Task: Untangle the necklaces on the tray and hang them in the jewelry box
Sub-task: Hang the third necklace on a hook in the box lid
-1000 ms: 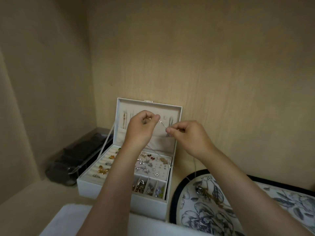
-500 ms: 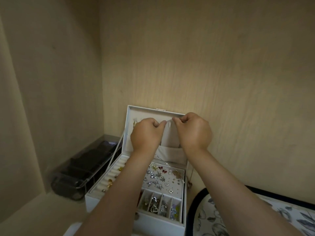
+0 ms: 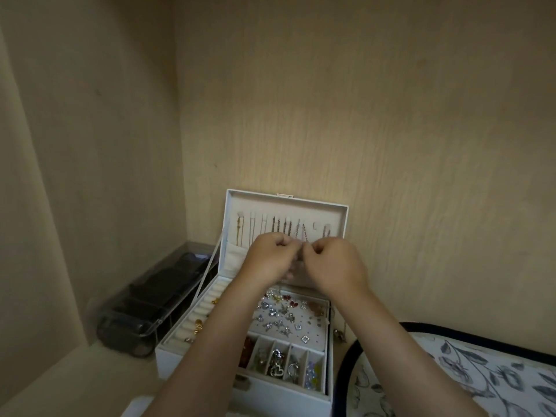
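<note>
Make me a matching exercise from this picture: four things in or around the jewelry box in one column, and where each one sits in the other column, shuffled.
Things
1. hanging necklaces
2. heart pendant
3. floral tray
4. dark plastic case

Places
A. right of the jewelry box
B. inside the raised lid
C. left of the jewelry box
D. a front compartment of the box

Pairs: 1-B, 2-D, 3-A, 4-C
</note>
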### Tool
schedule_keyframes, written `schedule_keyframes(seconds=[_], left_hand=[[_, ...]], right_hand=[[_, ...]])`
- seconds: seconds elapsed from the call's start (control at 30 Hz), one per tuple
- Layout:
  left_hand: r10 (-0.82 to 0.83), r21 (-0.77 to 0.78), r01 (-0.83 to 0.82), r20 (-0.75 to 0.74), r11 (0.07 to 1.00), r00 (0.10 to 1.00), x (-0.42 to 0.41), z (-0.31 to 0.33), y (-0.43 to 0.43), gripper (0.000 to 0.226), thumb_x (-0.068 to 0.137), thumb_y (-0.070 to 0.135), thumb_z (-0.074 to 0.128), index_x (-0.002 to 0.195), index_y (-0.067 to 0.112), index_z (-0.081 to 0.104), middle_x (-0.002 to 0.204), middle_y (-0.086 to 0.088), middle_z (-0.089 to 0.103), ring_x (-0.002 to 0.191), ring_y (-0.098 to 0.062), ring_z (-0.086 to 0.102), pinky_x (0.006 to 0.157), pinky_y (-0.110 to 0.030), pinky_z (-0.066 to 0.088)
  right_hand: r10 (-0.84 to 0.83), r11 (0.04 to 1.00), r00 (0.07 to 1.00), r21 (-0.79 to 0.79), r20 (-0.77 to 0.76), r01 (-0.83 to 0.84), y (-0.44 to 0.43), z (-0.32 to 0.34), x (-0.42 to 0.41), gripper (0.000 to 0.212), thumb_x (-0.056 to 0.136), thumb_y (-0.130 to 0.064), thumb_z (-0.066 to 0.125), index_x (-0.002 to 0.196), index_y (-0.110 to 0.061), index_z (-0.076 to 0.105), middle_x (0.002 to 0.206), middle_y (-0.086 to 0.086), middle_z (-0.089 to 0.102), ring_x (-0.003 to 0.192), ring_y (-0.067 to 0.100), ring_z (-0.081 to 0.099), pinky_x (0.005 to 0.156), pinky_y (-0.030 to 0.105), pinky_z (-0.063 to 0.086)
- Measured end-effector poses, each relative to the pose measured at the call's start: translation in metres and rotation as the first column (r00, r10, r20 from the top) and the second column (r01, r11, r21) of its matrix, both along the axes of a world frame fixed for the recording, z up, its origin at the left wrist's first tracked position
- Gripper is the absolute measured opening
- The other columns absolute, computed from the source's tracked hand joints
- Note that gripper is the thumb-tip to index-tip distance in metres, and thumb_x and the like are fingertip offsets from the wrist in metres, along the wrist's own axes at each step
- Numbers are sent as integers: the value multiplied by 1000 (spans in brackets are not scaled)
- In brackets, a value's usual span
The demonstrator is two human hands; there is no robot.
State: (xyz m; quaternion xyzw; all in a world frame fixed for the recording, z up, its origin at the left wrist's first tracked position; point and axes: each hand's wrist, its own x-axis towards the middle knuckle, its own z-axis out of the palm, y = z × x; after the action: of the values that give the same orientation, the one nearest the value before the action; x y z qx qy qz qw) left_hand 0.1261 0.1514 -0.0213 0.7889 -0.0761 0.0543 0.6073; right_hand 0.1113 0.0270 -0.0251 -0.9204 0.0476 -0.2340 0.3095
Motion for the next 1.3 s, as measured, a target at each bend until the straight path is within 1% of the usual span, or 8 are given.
schedule_keyframes(seconds=[0.1,0.2,0.43,0.6,0.87,0.93,1.03,1.3], left_hand=[[-62,-15,63,39,998,997,-7,-2,0,15,93,22,62,92,15,75,89,0,75,87,-17,71,84,-37,59],[-113,65,109,66,992,991,-13,-2,-3,16,93,30,61,89,26,76,88,9,73,91,-9,67,87,-30,53],[-176,48,173,58,984,983,-11,0,-2,20,95,29,61,109,27,74,86,15,66,88,-7,62,85,-30,51],[-85,13,85,-6,996,996,-9,-3,0,12,94,13,56,105,19,56,90,-8,67,68,-15,63,64,-32,52],[-511,52,530,-199,847,836,-34,4,-6,21,98,12,53,115,5,63,79,-4,75,51,-12,57,44,-22,34],[-533,47,550,-190,834,824,-35,2,-11,22,100,14,54,114,2,63,98,-7,76,53,-10,58,45,-21,38],[-465,72,475,-121,877,877,-33,3,-10,18,100,20,56,99,7,69,90,-3,74,56,-10,57,54,-23,43],[-267,-45,271,73,962,961,-31,14,-2,13,95,19,64,96,12,74,83,3,75,68,-13,65,55,-19,48]], right_hand=[[243,906,963,383,-117,-182,-2,-6,-13,31,89,-31,56,75,-9,74,71,9,73,64,18,68,62,31,53],[446,800,878,518,-172,-304,-4,-5,-25,21,92,-20,59,82,-8,73,71,8,75,65,19,70,65,32,56],[476,855,832,370,-284,-363,-22,1,-26,29,91,-26,68,68,-11,59,53,-5,51,48,4,45,49,16,35],[430,898,779,131,-455,-419,-34,8,-30,22,92,-27,65,79,-13,77,73,0,65,68,9,55,69,27,44],[457,870,889,225,-38,-438,-46,26,-31,27,99,-22,59,77,-16,73,61,1,64,57,16,58,59,31,48],[426,871,904,250,46,-423,-46,27,-29,23,99,-23,60,82,-16,75,56,-3,63,51,9,56,55,28,47],[385,877,919,274,89,-394,-49,29,-29,21,98,-25,61,89,-14,76,50,-21,59,47,-9,51,54,12,38],[536,843,753,274,-382,-462,-45,16,-34,26,90,-31,63,71,-13,63,65,6,58,49,14,44,46,26,32]])
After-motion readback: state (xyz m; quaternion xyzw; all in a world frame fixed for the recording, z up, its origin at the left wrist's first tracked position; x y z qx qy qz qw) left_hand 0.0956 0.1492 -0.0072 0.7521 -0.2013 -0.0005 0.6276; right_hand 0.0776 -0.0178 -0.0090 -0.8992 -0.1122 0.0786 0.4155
